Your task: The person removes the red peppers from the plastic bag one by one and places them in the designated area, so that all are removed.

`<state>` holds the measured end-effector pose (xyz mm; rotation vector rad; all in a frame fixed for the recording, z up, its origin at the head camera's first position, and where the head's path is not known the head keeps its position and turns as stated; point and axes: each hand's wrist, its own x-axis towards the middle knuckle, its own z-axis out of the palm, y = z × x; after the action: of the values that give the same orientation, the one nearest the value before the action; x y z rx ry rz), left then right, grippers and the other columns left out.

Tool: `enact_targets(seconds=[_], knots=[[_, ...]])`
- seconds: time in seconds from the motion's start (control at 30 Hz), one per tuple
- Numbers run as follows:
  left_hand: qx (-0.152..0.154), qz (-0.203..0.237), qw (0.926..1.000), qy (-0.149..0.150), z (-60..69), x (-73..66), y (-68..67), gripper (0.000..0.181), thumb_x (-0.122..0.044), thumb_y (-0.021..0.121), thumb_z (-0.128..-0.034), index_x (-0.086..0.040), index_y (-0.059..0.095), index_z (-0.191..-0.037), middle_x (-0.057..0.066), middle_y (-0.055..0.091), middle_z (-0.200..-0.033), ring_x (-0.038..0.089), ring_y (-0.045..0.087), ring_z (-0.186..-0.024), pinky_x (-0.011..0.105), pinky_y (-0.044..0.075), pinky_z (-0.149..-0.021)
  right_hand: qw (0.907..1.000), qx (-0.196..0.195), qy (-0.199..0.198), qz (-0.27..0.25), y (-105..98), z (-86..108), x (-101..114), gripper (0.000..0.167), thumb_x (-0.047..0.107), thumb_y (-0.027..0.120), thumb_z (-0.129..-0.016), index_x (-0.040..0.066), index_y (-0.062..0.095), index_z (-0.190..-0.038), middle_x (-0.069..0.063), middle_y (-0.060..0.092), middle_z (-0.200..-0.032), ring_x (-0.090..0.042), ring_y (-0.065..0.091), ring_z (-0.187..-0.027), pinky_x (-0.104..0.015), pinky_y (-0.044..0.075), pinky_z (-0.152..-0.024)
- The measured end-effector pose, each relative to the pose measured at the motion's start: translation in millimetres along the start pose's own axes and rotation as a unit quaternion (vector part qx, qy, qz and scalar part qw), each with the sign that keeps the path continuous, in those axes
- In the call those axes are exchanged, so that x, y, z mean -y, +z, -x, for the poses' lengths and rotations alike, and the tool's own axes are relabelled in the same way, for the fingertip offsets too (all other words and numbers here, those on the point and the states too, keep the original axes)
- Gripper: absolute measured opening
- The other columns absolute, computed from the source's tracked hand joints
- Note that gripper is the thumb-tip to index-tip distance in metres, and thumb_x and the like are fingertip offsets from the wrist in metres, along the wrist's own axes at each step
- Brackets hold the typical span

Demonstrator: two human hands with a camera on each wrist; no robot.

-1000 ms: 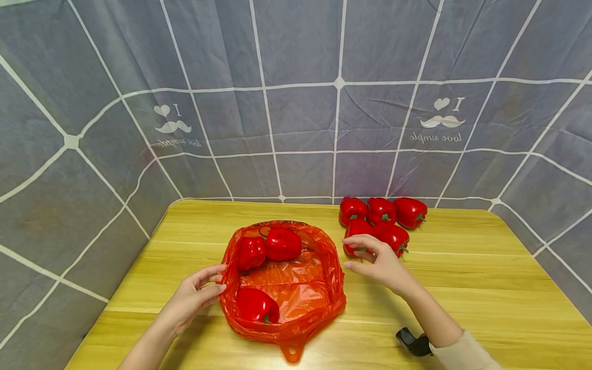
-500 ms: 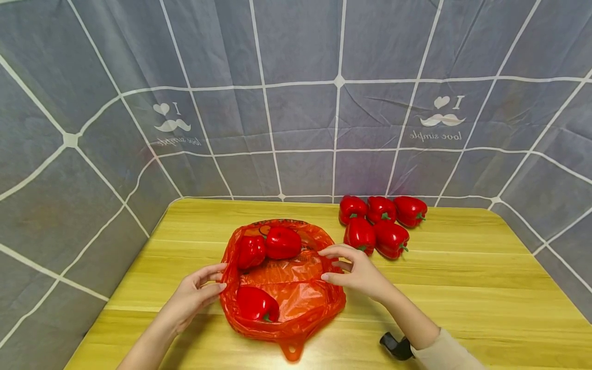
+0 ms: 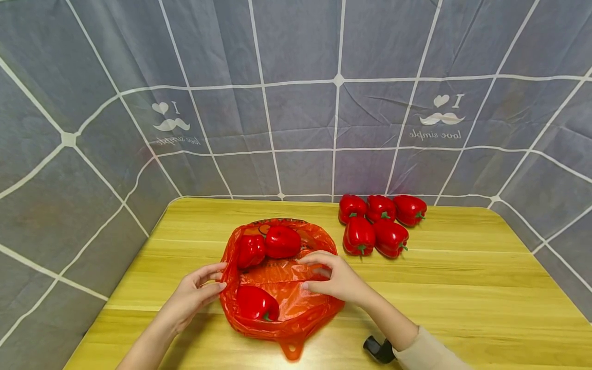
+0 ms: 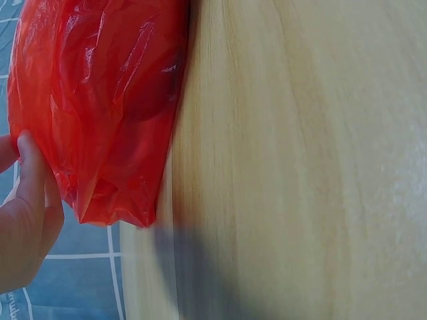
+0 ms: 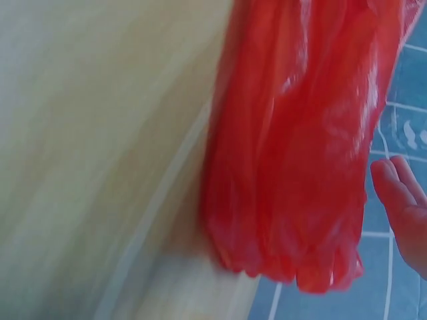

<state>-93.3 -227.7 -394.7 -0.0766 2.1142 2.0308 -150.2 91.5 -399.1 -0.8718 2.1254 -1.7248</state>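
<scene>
A red plastic bag [image 3: 296,329] lies on the table with its mouth spread upward and a looped tab at the front. Inside are three red bell peppers: two at the back left, one of them a pepper [image 3: 283,241] on its side, and a front pepper [image 3: 256,303] with a green stem. My left hand [image 3: 191,298] holds the bag's left rim between thumb and fingers; the left wrist view has the thumb [image 4: 30,167] against the plastic. Above the bag's right side hovers my right hand [image 3: 337,277], fingers loosely bent, nothing between them.
Several more red bell peppers [image 3: 390,238] sit in a cluster at the back right of the wooden table [image 3: 462,288]. A grey curtain [image 3: 305,113] with white lines surrounds the table. A black strap [image 3: 379,350] is near the right sleeve.
My right hand has moved left from in front of the pepper cluster to over the bag. The left hand, the bag and the peppers stay put.
</scene>
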Motion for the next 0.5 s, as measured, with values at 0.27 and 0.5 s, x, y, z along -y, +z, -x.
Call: enact_targets(seconds=[0.27, 0.5], knots=[[0.0, -0.001, 1.0, -0.002, -0.9, -0.7, -0.2, 0.055, 0.001, 0.058, -0.0869, 0.014, 0.034, -0.134, 0.006, 0.051, -0.101, 0.007, 0.059, -0.085, 0.024, 0.052, -0.079, 0.9998, 0.019, 0.008, -0.002, 16, -8.5, 0, 0.04, 0.014, 0.074, -0.08, 0.006, 0.062, -0.117, -0.006, 0.057, -0.12, -0.037, 0.048, -0.114, -0.041, 0.043, -0.096], [0.003, -0.004, 1.0, 0.0, -1.2, -0.9, -0.8, 0.054, 0.001, 0.058, -0.0875, 0.014, 0.034, -0.134, 0.007, 0.051, -0.102, 0.007, 0.059, -0.085, 0.024, 0.052, -0.079, 0.9993, 0.03, 0.022, 0.001, 31, -14.3, 1, 0.038, 0.012, 0.074, -0.08, 0.007, 0.063, -0.116, -0.001, 0.057, -0.119, -0.026, 0.05, -0.115, -0.035, 0.044, -0.097]])
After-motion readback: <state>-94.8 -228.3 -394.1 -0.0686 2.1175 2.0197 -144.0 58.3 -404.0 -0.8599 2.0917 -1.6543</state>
